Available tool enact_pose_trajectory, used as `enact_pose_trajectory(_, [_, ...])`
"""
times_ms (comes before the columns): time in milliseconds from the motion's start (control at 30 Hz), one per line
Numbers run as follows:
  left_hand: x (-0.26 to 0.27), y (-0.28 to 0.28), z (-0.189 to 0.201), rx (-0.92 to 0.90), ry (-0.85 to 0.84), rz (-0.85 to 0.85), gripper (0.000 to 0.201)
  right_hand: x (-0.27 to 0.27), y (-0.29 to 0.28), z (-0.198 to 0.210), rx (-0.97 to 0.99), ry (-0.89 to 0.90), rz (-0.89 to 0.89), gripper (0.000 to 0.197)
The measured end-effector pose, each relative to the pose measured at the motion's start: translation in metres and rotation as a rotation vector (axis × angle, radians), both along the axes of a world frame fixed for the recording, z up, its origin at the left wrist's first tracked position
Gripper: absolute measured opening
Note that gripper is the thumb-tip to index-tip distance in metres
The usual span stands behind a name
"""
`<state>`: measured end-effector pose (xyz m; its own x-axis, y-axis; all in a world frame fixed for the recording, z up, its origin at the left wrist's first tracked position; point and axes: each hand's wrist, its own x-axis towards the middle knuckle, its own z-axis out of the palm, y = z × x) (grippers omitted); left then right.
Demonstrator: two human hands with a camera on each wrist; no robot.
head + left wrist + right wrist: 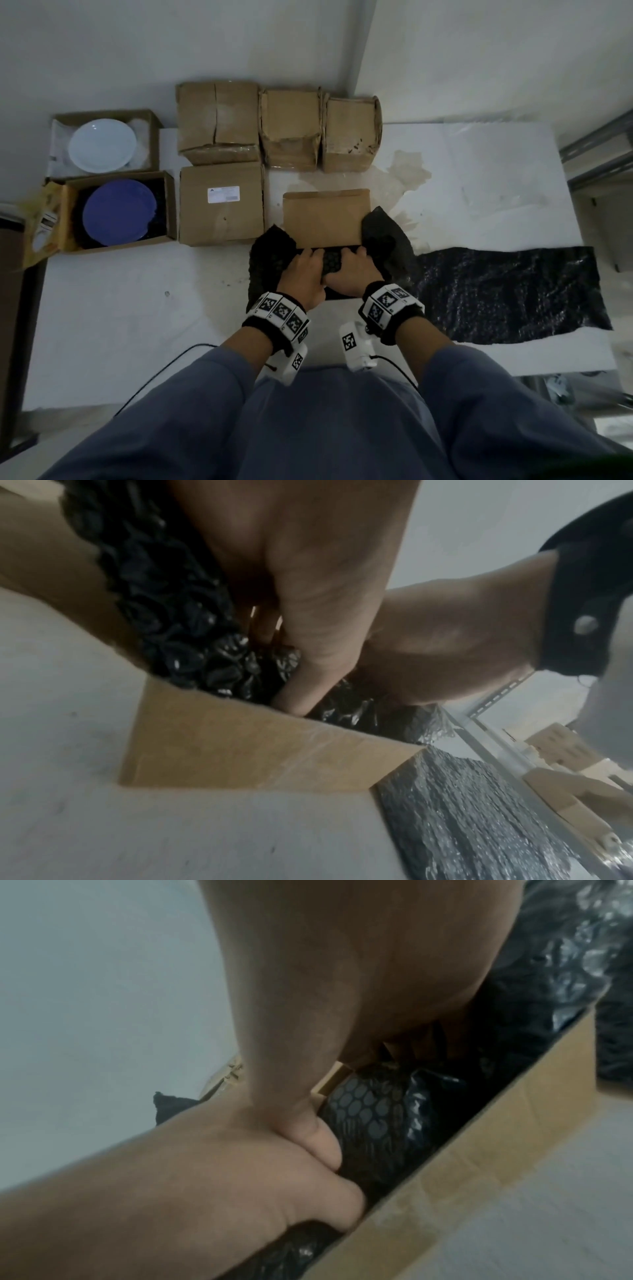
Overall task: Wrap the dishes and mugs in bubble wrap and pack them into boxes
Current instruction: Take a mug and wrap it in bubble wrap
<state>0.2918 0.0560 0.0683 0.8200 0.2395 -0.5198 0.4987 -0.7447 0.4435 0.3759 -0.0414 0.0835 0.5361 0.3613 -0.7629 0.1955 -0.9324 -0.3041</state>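
White table (137, 308) held an open cardboard box (325, 216); left hand (301, 274) and right hand (352, 270), fingers curled, gripped the black bubble-wrapped bundle (331, 263) inside.

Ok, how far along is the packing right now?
Done, by the look of it: four closed boxes at the back. In hand: left hand and right hand press a black bubble-wrapped bundle into the open box. Left: the white plate and blue plate, unwrapped.

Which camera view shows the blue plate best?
The head view: the blue plate lies fully visible in an open box at far left. Neither wrist view shows it; both show only the hands, black bubble wrap and cardboard.
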Motion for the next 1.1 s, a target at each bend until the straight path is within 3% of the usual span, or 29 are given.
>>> enact_pose_trajectory(200, [-0.006,-0.007,0.0,-0.096,-0.035,0.114,0.055,-0.001,-0.006,0.003,0.153,0.058,-0.163,0.051])
enact_pose_trajectory(333, [-0.021,-0.006,0.004,-0.126,-0.093,0.236,0.059,-0.003,-0.022,0.008,0.225,0.008,-0.265,0.039])
enact_pose_trajectory(433, [-0.019,-0.004,0.005,-0.24,0.034,0.31,0.062,-0.006,-0.022,0.006,0.191,0.031,-0.284,0.063])
enact_pose_trajectory(533, [-0.014,-0.003,0.003,-0.321,0.171,0.383,0.083,-0.009,-0.015,0.001,0.169,0.065,-0.321,0.091])
enact_pose_trajectory(733, [-0.005,0.001,-0.002,-0.466,0.214,0.549,0.077,-0.013,-0.012,-0.01,0.208,0.152,-0.512,0.095])
enact_pose_trajectory(867, [-0.001,0.006,-0.041,-0.578,0.21,0.666,0.083,-0.019,-0.008,-0.009,0.246,0.192,-0.554,0.094])
enact_pose_trajectory(967, [-0.005,0.0,-0.003,-0.601,0.175,0.691,0.074,-0.017,-0.013,0.0,0.221,0.175,-0.517,0.085])
enact_pose_trajectory(1100, [-0.013,-0.003,0.034,-0.645,0.177,0.676,0.072,-0.014,-0.021,0.013,0.202,0.126,-0.407,0.058])
